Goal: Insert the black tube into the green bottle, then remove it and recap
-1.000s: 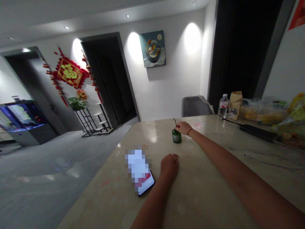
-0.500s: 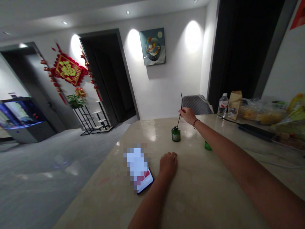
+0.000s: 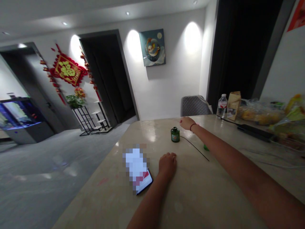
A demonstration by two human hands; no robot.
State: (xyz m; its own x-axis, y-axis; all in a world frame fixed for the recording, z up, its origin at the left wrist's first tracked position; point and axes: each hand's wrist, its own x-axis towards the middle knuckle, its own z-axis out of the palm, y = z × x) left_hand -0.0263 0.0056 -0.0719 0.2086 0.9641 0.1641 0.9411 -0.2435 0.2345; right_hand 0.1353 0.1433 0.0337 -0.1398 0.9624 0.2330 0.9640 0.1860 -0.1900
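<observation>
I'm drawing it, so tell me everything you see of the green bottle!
The green bottle looks like glass: short and wide, with a narrow, uncapped neck and a label with a small reddish mark. It stands upright on the table. The right hand is near but apart. A thin dark stick lies beside it, too close to tell whether they touch.

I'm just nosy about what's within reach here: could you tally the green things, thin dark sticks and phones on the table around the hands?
Green things: 2 (a green bottle and a green piece, partly hidden)
Thin dark stick: 1
Phone: 1
Total: 4
</observation>
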